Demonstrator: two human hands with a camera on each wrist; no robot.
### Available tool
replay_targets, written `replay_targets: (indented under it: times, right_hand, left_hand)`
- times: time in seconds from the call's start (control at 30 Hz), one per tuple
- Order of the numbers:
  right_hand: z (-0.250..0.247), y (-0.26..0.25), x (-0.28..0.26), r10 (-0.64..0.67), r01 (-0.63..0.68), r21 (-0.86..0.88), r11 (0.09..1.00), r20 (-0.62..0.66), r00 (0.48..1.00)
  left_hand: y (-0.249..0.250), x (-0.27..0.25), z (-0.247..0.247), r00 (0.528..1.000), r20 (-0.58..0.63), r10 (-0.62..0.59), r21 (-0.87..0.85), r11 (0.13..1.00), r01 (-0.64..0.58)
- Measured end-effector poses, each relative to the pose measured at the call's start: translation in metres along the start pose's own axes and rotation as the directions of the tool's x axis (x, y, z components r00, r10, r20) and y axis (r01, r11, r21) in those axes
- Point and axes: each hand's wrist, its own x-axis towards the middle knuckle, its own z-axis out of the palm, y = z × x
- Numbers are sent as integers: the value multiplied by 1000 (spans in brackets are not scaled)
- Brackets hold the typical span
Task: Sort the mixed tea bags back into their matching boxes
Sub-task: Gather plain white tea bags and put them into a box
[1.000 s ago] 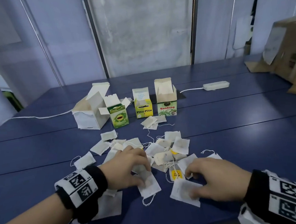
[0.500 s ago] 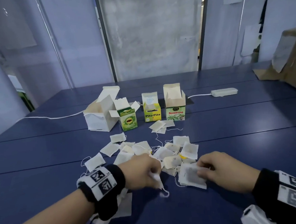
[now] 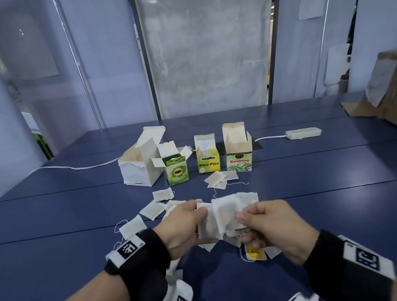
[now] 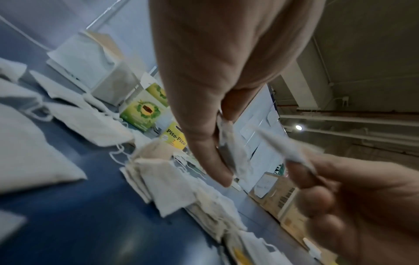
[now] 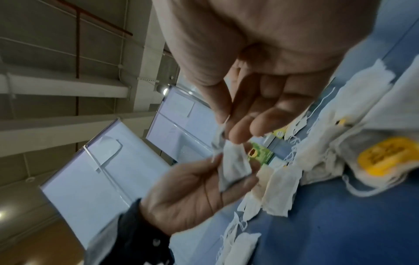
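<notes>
My left hand (image 3: 202,211) pinches one white tea bag (image 3: 206,224) between thumb and fingers, raised above the pile. Beside it, my right hand (image 3: 241,217) pinches another tea bag (image 3: 226,209); the two bags overlap between the hands. The left wrist view shows the left bag (image 4: 229,148) edge-on, and in the right wrist view the right fingertips (image 5: 224,125) nip a bag corner. Several loose tea bags (image 3: 151,209) lie on the blue table (image 3: 57,217). Behind stand open boxes: white (image 3: 138,170), green (image 3: 178,173), yellow Pito-Pito (image 3: 208,165), Sambong (image 3: 239,161).
A yellow-tagged tea bag (image 3: 253,251) lies under my right hand. A white power strip (image 3: 303,132) and its cable (image 3: 77,167) run behind the boxes. A brown cardboard box (image 3: 391,92) sits at the far right. Bare table spreads left and right of the pile.
Both hands rose from the pile, each with a tea bag, and came together in front of me. The head view shifted so the boxes sit higher and farther.
</notes>
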Motion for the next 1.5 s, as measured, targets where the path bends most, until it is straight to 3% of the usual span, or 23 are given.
replay_targets:
  times: [0.17, 0.33, 0.43, 0.53, 0.6, 0.7, 0.87, 1.0, 1.27, 1.33, 1.43, 1.5]
  right_hand:
    - [26, 9, 6, 29, -36, -75, 997, -86, 996]
    - [40, 9, 7, -9, 1, -138, 990, -56, 998]
    - [36, 10, 9, -21, 5, -177, 984, -85, 996]
    - [10, 11, 16, -73, 20, -259, 966, -195, 978]
    - [-14, 12, 19, -126, 7, -493, 870, -208, 970]
    - [-39, 16, 22, -55, -77, -760, 646, -147, 988]
    - [-46, 19, 21, 65, -74, -921, 382, -53, 996]
    - [-44, 19, 20, 91, -75, -950, 302, -50, 995]
    - [-60, 12, 17, 5, -31, -917, 397, -32, 999]
    - [-64, 9, 16, -35, 0, -826, 563, -23, 999]
    - [-63, 8, 14, -25, -11, -394, 919, -87, 996]
    - [-61, 8, 12, 53, -63, -117, 991, -82, 995]
  left_hand:
    - [2, -6, 7, 995, 100, 14, -189, 982, 5]
    - [-5, -13, 4, 990, 123, 70, -141, 989, -52]
    - [-7, -14, -3, 998, 55, 38, -105, 994, -32]
    - [-6, -11, -18, 997, -69, -19, -121, 993, 10]
    - [-4, -9, -29, 992, -111, -60, -169, 985, 40]
    - [-1, -7, -40, 986, -103, -131, -219, 970, 106]
    - [1, -4, -39, 993, -7, -119, -263, 958, 113]
    - [0, -5, -38, 999, 25, -45, -252, 966, 50]
    - [-4, -1, -34, 993, 4, -114, -165, 980, 113]
    - [-7, -1, -31, 991, 21, -132, -153, 979, 134]
    - [-8, 1, -22, 990, 46, -135, -191, 971, 141]
    - [-7, 2, -17, 991, 73, -110, -217, 968, 123]
